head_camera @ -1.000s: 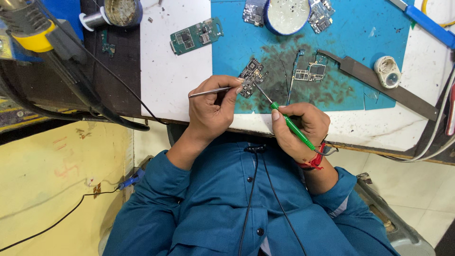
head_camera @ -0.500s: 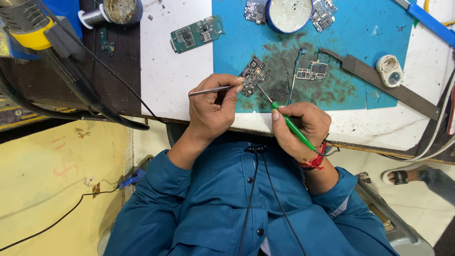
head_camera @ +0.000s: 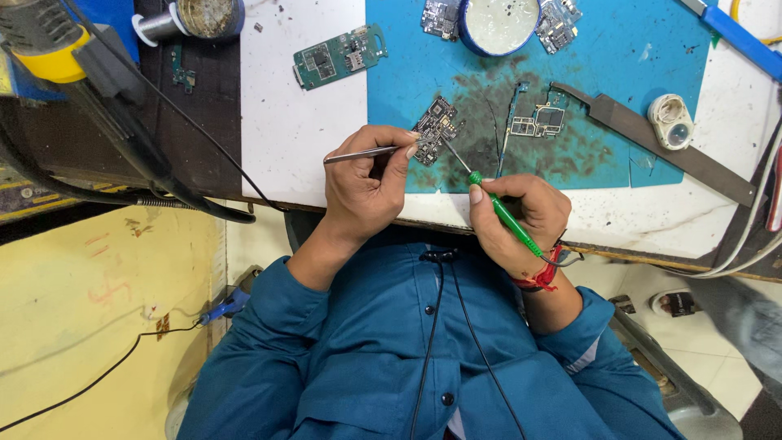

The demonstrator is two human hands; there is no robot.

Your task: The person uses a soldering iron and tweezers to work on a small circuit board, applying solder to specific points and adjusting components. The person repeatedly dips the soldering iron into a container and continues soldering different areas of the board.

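My left hand grips metal tweezers, their tips on a small dark circuit board lying on the blue work mat. My right hand holds a green-handled soldering iron like a pen, with its thin metal tip reaching up to the same board. Both hands rest at the near edge of the white bench. A blue shirt covers my arms and chest below.
A green circuit board lies on the white bench. A round blue tin, more board pieces, a dark flat blade tool and a small round white pot sit on the mat. A yellow-banded tool with a black cable hangs left.
Both hands keep their tools on the small board with hardly any shift. At the lower right, something that moved across the floor half a second ago has gone further on.
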